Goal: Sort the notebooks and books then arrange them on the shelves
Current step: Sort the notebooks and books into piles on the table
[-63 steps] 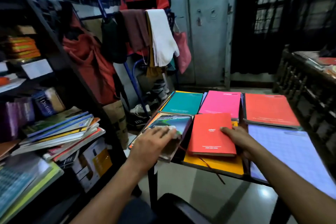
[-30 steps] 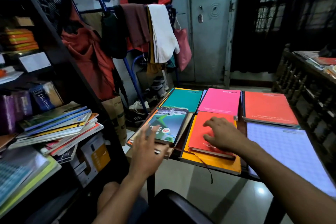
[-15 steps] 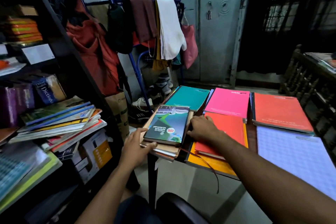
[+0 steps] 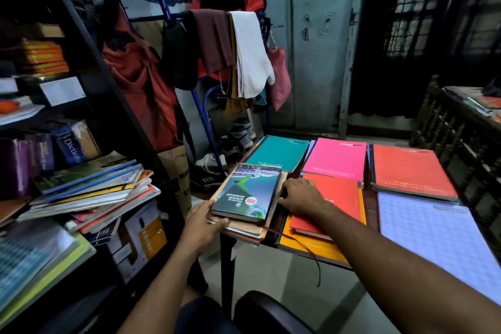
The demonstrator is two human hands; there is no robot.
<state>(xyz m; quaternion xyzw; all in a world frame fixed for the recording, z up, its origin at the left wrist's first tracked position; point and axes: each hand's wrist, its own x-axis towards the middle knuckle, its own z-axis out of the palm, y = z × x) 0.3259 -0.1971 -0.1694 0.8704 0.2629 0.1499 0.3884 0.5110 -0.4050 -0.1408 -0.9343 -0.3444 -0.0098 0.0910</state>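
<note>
A small stack of books topped by a green 2018 diary (image 4: pixel 248 194) sits at the near left corner of the table (image 4: pixel 370 205). My left hand (image 4: pixel 204 225) grips the stack's near left edge, thumb on top. My right hand (image 4: pixel 301 196) holds the stack's right side, resting partly on a red notebook (image 4: pixel 341 198) that lies on an orange one (image 4: pixel 311 248). Behind lie a teal notebook (image 4: pixel 279 153), a pink notebook (image 4: pixel 336 157) and a red-orange notebook (image 4: pixel 409 171). A lilac grid pad (image 4: pixel 439 238) lies at the right.
A dark shelf unit (image 4: pixel 113 89) stands at the left, with an untidy pile of books (image 4: pixel 89 192) and a dictionary (image 4: pixel 73 144) on it. A clothes rack (image 4: pixel 217 43) hangs behind the table. A black chair back (image 4: pixel 271 312) is below. A wooden railing (image 4: pixel 455 130) is on the right.
Both hands moved from lying flat on the covers to the two sides of the green-topped stack. The view has shifted closer; the stack now lies squarer on the table corner.
</note>
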